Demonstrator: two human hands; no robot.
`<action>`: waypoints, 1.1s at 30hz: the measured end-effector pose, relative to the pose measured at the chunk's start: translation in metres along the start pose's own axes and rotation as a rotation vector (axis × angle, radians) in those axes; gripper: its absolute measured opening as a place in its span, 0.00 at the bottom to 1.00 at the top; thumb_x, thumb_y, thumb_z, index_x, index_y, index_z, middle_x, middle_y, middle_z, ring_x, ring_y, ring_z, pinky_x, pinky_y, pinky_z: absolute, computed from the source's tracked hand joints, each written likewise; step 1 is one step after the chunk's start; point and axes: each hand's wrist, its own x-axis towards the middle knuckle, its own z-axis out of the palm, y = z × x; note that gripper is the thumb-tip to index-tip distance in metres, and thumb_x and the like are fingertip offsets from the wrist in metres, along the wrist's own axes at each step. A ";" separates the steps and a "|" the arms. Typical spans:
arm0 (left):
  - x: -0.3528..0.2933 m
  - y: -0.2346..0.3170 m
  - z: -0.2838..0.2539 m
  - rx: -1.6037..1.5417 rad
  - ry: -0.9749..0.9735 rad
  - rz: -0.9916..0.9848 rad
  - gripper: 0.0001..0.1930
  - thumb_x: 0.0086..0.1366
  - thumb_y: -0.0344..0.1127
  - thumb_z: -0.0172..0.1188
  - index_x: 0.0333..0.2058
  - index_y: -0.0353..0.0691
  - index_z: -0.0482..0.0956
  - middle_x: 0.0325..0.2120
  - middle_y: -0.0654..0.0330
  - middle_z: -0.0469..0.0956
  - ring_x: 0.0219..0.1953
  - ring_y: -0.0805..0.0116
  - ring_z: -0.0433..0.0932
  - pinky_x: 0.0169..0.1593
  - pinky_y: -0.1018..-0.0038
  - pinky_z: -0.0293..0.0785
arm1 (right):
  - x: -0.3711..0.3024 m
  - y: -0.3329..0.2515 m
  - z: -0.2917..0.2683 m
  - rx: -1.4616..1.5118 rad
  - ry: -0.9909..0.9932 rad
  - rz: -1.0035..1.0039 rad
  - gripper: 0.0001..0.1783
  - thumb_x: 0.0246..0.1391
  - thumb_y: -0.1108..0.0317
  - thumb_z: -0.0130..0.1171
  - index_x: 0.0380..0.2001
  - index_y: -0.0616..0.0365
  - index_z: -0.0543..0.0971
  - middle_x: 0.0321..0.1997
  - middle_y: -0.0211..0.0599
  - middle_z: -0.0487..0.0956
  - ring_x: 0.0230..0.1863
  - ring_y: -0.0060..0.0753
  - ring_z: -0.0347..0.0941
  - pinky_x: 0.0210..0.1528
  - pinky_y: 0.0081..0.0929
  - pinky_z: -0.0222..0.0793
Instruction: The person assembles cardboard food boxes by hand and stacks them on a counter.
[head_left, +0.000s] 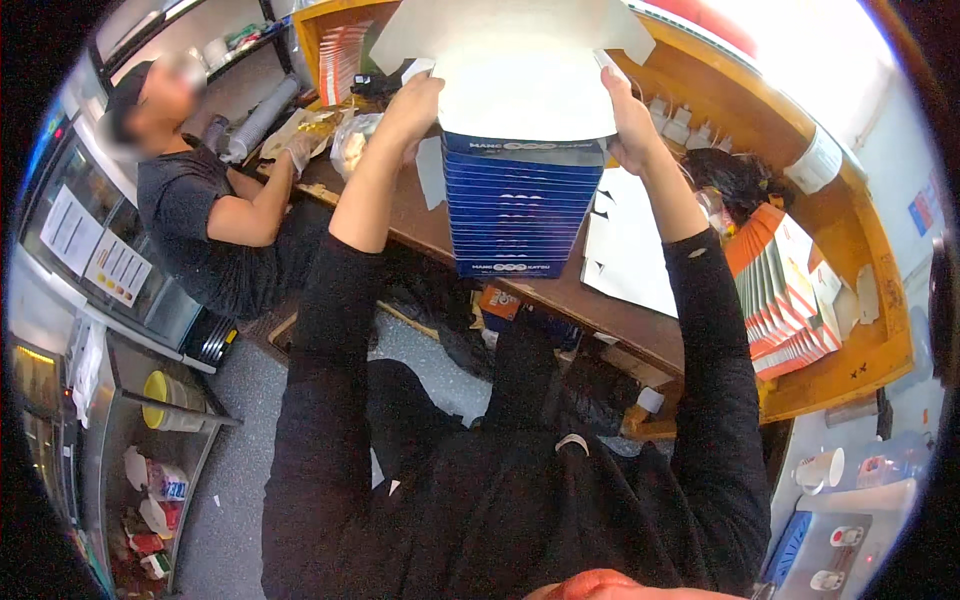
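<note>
A tall stack of nested blue cardboard boxes (515, 215) stands on the brown counter (415, 205) in front of me. At its top is an open box (525, 95) with a bright white inside and a raised flap at the far side. My left hand (412, 112) grips the left side of this box. On the opposite side my right hand (630, 125) is closed around its edge; some fingers of both hands are hidden. Right of the stack lies a flat white cardboard sheet (632, 245).
To the left a co-worker (215, 200) in dark clothes works at the counter with gloved hands, near a clear plastic bag (355, 142). Folded orange-and-white cartons (790, 305) fill the right end, beside a wooden ledge (885, 350). A metal rack (150, 385) stands lower left.
</note>
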 end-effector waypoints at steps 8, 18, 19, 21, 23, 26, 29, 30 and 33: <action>-0.014 0.027 0.004 0.114 -0.066 -0.193 0.19 0.57 0.43 0.42 0.40 0.36 0.70 0.37 0.56 0.72 0.35 0.68 0.72 0.35 0.70 0.67 | -0.010 -0.023 0.004 -0.161 -0.011 0.223 0.32 0.58 0.49 0.33 0.54 0.68 0.56 0.52 0.46 0.66 0.51 0.33 0.64 0.50 0.32 0.61; -0.013 0.050 0.013 0.364 -0.131 -0.272 0.22 0.57 0.43 0.39 0.42 0.33 0.69 0.39 0.49 0.72 0.36 0.59 0.73 0.35 0.61 0.67 | 0.024 -0.008 -0.016 -0.665 -0.068 0.286 0.27 0.59 0.58 0.31 0.50 0.73 0.60 0.51 0.53 0.66 0.50 0.40 0.66 0.49 0.33 0.64; -0.009 0.044 0.012 0.380 -0.124 -0.247 0.21 0.57 0.42 0.38 0.41 0.31 0.70 0.37 0.49 0.73 0.34 0.59 0.73 0.35 0.62 0.68 | 0.022 -0.009 -0.011 -0.662 -0.071 0.287 0.27 0.59 0.58 0.31 0.50 0.73 0.60 0.51 0.53 0.66 0.50 0.40 0.66 0.49 0.33 0.64; 0.001 0.035 0.009 0.398 -0.116 -0.223 0.21 0.57 0.42 0.38 0.39 0.29 0.70 0.35 0.48 0.73 0.33 0.59 0.74 0.35 0.64 0.69 | 0.018 -0.011 0.000 -0.700 -0.018 0.248 0.24 0.59 0.62 0.33 0.47 0.74 0.64 0.47 0.55 0.69 0.46 0.40 0.69 0.47 0.33 0.65; 0.013 0.029 0.015 0.449 -0.136 -0.167 0.20 0.57 0.38 0.38 0.36 0.27 0.72 0.31 0.45 0.75 0.32 0.55 0.76 0.36 0.66 0.70 | 0.034 -0.003 -0.011 -1.151 -0.141 0.085 0.22 0.57 0.64 0.34 0.44 0.73 0.67 0.45 0.54 0.70 0.44 0.41 0.70 0.46 0.33 0.66; 0.037 0.015 0.019 1.426 -0.379 0.297 0.19 0.56 0.35 0.39 0.37 0.29 0.75 0.37 0.43 0.74 0.35 0.52 0.76 0.37 0.62 0.72 | 0.041 0.002 -0.007 -1.669 -0.162 -0.042 0.19 0.53 0.67 0.37 0.40 0.69 0.72 0.41 0.52 0.73 0.42 0.43 0.72 0.44 0.33 0.67; 0.028 0.000 0.028 1.268 -0.099 0.162 0.18 0.55 0.34 0.38 0.36 0.34 0.76 0.40 0.44 0.72 0.41 0.51 0.73 0.44 0.63 0.68 | 0.028 0.001 0.007 -1.741 0.033 0.028 0.18 0.51 0.68 0.38 0.39 0.65 0.74 0.39 0.50 0.75 0.41 0.45 0.72 0.42 0.35 0.68; 0.028 -0.001 0.029 1.267 -0.101 0.160 0.18 0.55 0.34 0.38 0.36 0.34 0.76 0.40 0.44 0.72 0.41 0.51 0.73 0.44 0.63 0.68 | 0.025 0.001 0.008 -1.743 0.108 0.035 0.18 0.50 0.69 0.39 0.40 0.64 0.74 0.39 0.50 0.75 0.40 0.46 0.72 0.41 0.36 0.68; 0.028 0.008 0.033 1.292 -0.168 -0.065 0.16 0.54 0.33 0.42 0.34 0.35 0.78 0.39 0.45 0.73 0.43 0.54 0.73 0.46 0.63 0.67 | 0.021 0.000 0.004 -1.762 0.060 0.037 0.18 0.50 0.68 0.38 0.39 0.65 0.74 0.40 0.50 0.75 0.39 0.48 0.72 0.40 0.38 0.68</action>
